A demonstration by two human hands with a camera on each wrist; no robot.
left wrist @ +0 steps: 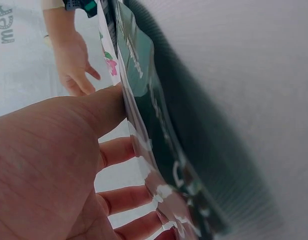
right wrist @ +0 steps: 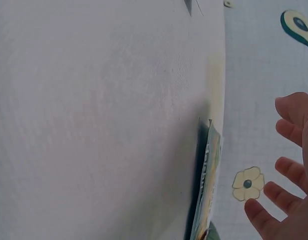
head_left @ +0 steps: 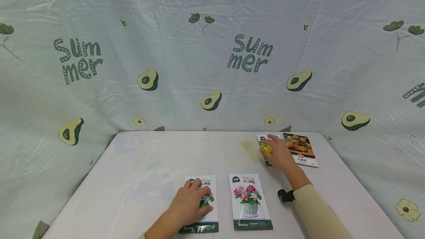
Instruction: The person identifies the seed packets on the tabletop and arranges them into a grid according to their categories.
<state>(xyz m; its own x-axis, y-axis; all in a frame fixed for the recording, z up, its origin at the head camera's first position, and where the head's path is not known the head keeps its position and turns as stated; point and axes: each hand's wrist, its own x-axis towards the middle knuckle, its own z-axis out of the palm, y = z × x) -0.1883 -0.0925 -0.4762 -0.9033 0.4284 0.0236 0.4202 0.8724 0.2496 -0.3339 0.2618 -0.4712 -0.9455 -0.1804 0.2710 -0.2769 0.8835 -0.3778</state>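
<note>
My left hand (head_left: 190, 200) lies over a seed packet (head_left: 209, 227) printed with a potted plant, its fingers spread. In the left wrist view, the thumb and fingers of the left hand (left wrist: 49, 165) touch the packet's face (left wrist: 139, 65). To its right lies a matching white packet (head_left: 250, 202) with pink and white flowers in a pot. At the back right, my right hand (head_left: 280, 154) is over a packet with yellow flowers (head_left: 265, 147), partly hiding it. The right wrist view shows the right hand (right wrist: 288, 175) with loosely bent fingers, apart from the packet (right wrist: 206, 185) below.
A packet with orange flowers (head_left: 300, 148) lies right of the yellow-flowered one, near the far corner of the white table (head_left: 139, 187). A black device (head_left: 286, 195) sits at the right wrist. Behind the table hangs a printed cloth (head_left: 179, 54) with avocados.
</note>
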